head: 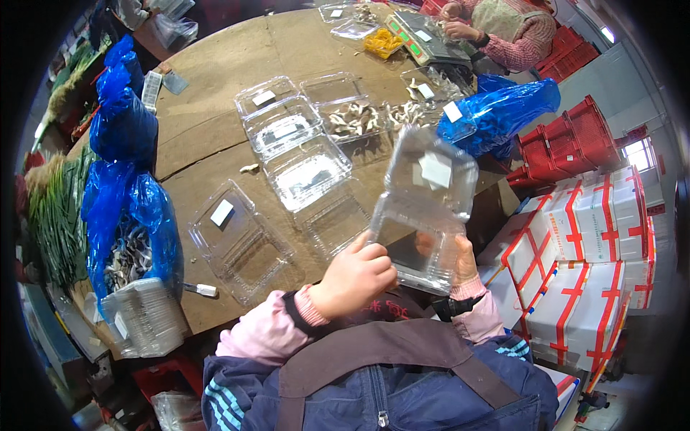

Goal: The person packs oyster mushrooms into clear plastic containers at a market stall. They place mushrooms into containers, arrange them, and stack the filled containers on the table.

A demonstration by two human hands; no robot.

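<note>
Between my two hands is an opened clear plastic clamshell box (415, 215) with a white label on its lid. My left hand (356, 280) grips its left edge; my right hand (464, 261) grips the right edge, its fingers partly seen through the plastic. Just left of it, an empty clamshell (242, 242) with a label lies opened flat on the wooden table (210, 124). Beyond my hands, several more opened clamshells (307, 167) stand in an overlapping row. Mushrooms (353, 119) fill part of a clamshell farther back, with more mushrooms (407, 114) beside it.
Left are blue plastic bags (126, 129), one showing mushrooms (129, 256), a clamshell stack (143, 318) and a white-handled tool (202, 290). Across stands a scale (426, 37) by a co-worker's hands (458, 24). Red crates (571, 140) and white foam boxes (577, 231) are right.
</note>
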